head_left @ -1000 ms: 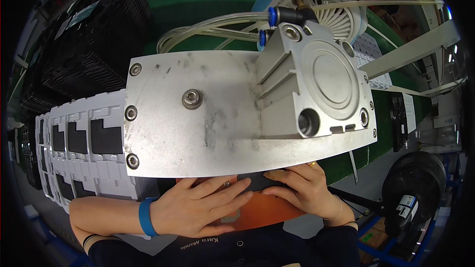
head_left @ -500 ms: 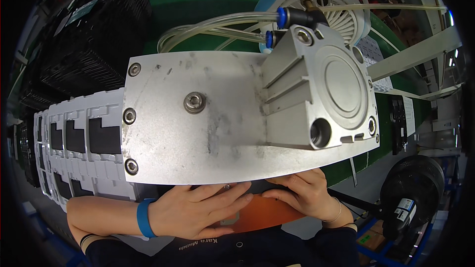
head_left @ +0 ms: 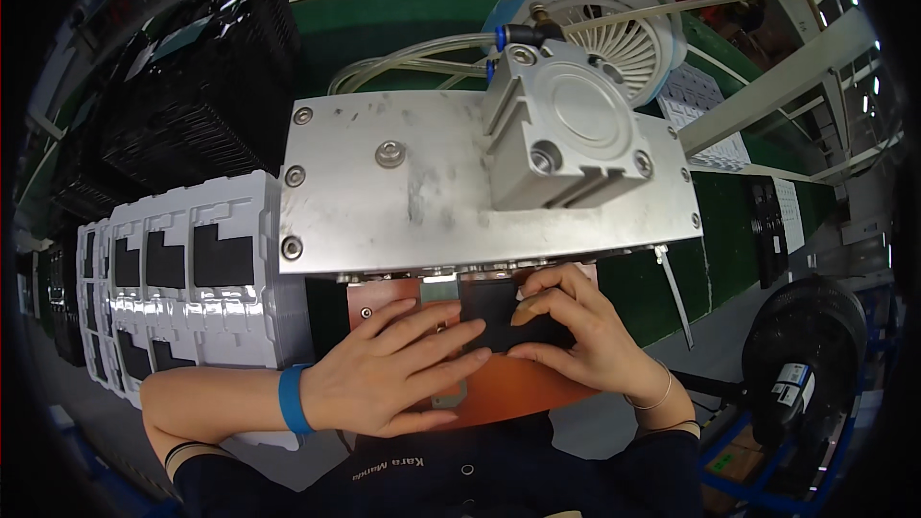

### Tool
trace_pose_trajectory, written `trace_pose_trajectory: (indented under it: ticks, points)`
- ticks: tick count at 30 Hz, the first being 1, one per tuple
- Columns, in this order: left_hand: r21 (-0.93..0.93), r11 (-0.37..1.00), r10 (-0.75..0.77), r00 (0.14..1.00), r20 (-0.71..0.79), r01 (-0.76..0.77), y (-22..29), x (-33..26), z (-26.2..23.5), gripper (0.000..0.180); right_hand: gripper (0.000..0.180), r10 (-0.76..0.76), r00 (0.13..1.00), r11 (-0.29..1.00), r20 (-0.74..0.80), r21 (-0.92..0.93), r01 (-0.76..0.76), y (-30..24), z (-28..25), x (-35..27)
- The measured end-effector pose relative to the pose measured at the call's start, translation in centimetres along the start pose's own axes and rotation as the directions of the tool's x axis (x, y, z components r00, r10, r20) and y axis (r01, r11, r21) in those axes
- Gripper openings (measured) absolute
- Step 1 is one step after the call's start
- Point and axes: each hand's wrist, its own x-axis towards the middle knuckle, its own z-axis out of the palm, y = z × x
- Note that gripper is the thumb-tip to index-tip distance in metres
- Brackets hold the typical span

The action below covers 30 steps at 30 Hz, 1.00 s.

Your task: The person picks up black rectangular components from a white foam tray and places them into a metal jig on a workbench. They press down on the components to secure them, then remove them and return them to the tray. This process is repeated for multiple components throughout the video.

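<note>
A silver metal press head with a square air cylinder stands over an orange base. On the base, partly under the press, lies a black flat sheet, beside a narrow greenish-grey strip. My left hand rests flat with fingers spread across the base and strip, its fingertips at the sheet's left edge. My right hand is curled at the sheet's right side, thumb and forefinger closed about its edge. A small pale bit shows by the forefinger; its kind is unclear.
White moulded trays holding black pieces stand at left, with stacked black crates behind. A white-blue fan and clear air hoses sit behind the press. A large black round machine is at right.
The view has shifted, so the press appears higher and smaller and more of the base and black sheet shows. My right hand's fingers are more bent; my left hand stays spread.
</note>
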Motion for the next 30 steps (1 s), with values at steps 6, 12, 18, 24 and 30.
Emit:
trace_pose_trajectory:
  ticks: [6, 12, 18, 24, 30]
  points:
    - [-0.336, 0.937, -0.218, 0.918, -0.331, 0.102, 1.6, 0.1, -1.7, 0.056, 0.03, 0.237, 0.948, 0.926, -0.213, 0.345, -0.154, -1.5, 0.8, -2.1]
    - [-0.76, 0.567, -0.595, 0.796, -0.112, 0.317, 4.7, -4.2, -3.7, 0.02, 0.043, 0.018, 0.962, 0.881, -0.272, 0.46, 0.114, -6.0, 4.7, -1.2]
    - [-0.826, 0.299, -0.94, 0.297, -0.169, 0.477, 3.6, -17.8, -7.1, 0.022, 0.045, -0.083, 0.991, 0.953, -0.108, 0.282, 0.111, -6.5, 3.6, 0.6]
    - [-0.444, 0.243, -0.952, 0.125, -0.278, 0.863, 4.9, -19.0, -6.4, 0.025, 0.031, -0.398, 0.903, 0.911, 0.159, 0.187, 0.368, -8.8, 6.4, 4.6]
    - [0.197, 0.162, -0.346, 0.242, -0.906, 0.967, -0.8, -28.7, -9.5, 0.024, 0.046, -0.657, 0.639, 0.712, 0.401, 0.051, 0.7, -11.6, 12.5, 7.1]
